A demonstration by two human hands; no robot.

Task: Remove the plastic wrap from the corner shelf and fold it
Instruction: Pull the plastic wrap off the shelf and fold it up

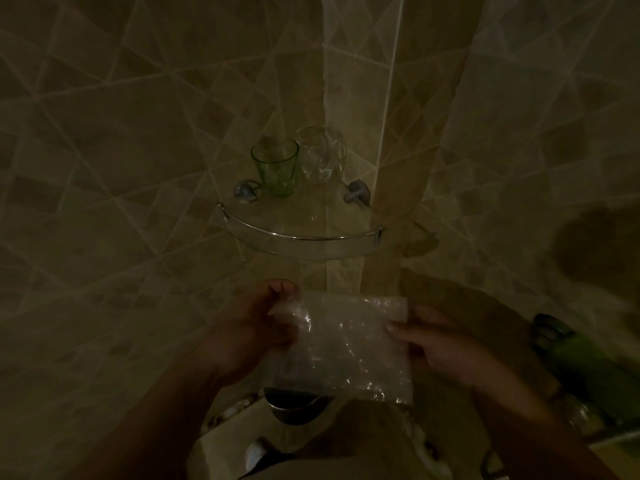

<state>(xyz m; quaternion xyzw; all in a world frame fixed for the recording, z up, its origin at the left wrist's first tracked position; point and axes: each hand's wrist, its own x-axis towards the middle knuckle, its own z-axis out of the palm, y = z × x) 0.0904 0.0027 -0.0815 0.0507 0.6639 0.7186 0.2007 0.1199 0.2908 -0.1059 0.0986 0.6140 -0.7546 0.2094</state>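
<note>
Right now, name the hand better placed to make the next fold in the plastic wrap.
Probably left. The left hand pinches the plastic wrap's upper corner, free to swing across; the right hand steadies the opposite edge.

Bare forearms; bracelet [585,415] on right wrist.

The plastic wrap [341,344] is covering the top of a dark round object [294,408] below it, leaving that object unidentifiable. A green and dark item [588,368] at the right is blurring and running off the frame edge. Both forearms are running out past the bottom edge.
</note>
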